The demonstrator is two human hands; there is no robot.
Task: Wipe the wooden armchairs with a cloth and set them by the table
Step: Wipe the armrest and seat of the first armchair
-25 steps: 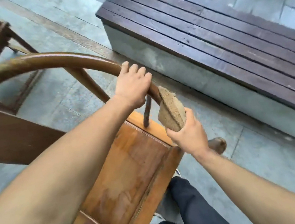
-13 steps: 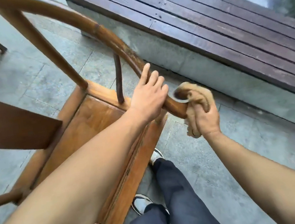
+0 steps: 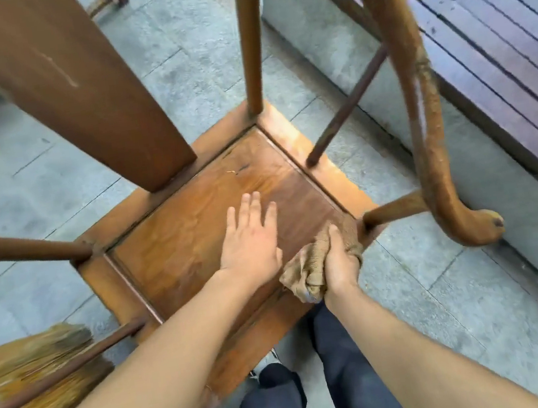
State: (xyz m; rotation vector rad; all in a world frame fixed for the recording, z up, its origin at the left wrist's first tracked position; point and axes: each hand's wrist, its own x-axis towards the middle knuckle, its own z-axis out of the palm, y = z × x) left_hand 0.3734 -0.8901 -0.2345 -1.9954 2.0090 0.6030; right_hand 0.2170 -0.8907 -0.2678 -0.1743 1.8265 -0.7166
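Observation:
I look straight down on a wooden armchair's seat point(image 3: 175, 237), with its broad back splat point(image 3: 79, 92) rising at upper left and its curved arm rail point(image 3: 418, 96) sweeping down the right side. My left hand point(image 3: 250, 237) lies flat on the seat panel with its fingers straight and spread. My right hand point(image 3: 339, 259) grips a bunched tan cloth point(image 3: 308, 271) at the seat's front right corner, beside the arm post point(image 3: 389, 211).
A dark slatted bench point(image 3: 507, 42) on a concrete base runs along the right. Grey stone tiles point(image 3: 427, 285) cover the floor. The chair's other arm end point(image 3: 30, 382) is blurred at lower left. My legs and shoes stand just below the seat's front edge.
Both hands left the right arm rail and came down to the seat. The left hand now lies flat on the panel; the right carried the cloth to the front corner. The view tilted downward.

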